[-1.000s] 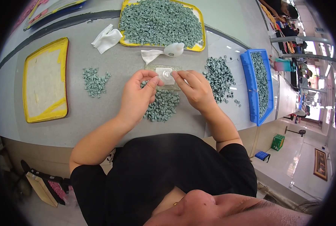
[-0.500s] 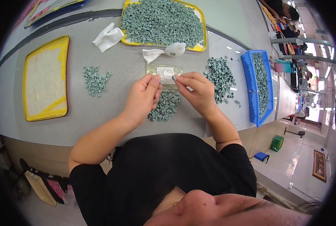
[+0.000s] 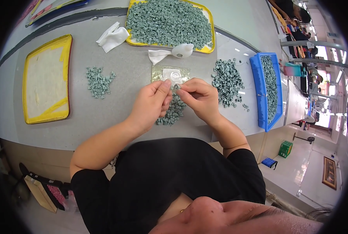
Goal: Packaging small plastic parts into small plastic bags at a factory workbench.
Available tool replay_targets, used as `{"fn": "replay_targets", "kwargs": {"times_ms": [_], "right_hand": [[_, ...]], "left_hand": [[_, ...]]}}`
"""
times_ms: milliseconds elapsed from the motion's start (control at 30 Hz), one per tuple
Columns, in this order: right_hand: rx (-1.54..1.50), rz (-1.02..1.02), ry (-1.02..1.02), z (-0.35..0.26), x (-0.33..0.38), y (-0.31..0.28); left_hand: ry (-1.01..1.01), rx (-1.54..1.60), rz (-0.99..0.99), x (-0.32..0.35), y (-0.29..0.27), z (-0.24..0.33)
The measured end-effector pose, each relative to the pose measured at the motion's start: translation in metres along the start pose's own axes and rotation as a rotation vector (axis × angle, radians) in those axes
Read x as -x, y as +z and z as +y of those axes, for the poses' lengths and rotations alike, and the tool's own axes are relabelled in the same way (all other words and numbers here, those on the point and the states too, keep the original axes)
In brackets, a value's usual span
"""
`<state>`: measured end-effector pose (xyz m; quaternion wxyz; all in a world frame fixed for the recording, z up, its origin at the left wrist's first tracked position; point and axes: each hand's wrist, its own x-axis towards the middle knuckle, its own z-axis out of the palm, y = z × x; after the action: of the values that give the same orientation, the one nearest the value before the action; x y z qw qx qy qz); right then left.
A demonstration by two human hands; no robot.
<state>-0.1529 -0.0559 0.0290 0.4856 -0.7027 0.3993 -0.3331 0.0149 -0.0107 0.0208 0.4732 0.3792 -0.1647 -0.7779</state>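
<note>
My right hand [image 3: 201,96] pinches a small grey-green piece [image 3: 177,86] between thumb and fingertips. Close beside it, my left hand [image 3: 152,100] is closed, thumb pressed to the curled index finger; whatever it may grip is hidden. Just beyond the fingertips lies a flat translucent slab [image 3: 157,73] with a white square [image 3: 167,73] and a clear round disc [image 3: 175,75] on it. Below and between the hands, a pile of similar green pieces [image 3: 170,116] rests on the grey table, partly covered by my hands.
A yellow-rimmed tray [image 3: 210,43] heaped with green pieces stands at the back, near white cloths [image 3: 112,37] and a white rounded object [image 3: 182,50]. Loose piles [image 3: 98,82] [image 3: 226,81] flank my hands. A second yellow-rimmed tray [image 3: 67,80] sits left, a blue bin [image 3: 263,105] right.
Both hands have drawn slightly toward me, off the slab's near edge. My right hand's fingertips have shifted left, and the green piece now shows more plainly between the hands.
</note>
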Motion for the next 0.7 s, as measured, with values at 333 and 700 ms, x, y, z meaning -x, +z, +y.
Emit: {"fn": "replay_targets", "kwargs": {"times_ms": [333,700], "right_hand": [[0.504,0.025,-0.654,-0.006,-0.007,0.001],[0.706,0.016,-0.883,-0.004,-0.003,0.006]], "left_hand": [[-0.017,0.012,-0.015,0.002,0.000,-0.001],[0.209,-0.159,0.100,0.006,0.005,-0.014]]}}
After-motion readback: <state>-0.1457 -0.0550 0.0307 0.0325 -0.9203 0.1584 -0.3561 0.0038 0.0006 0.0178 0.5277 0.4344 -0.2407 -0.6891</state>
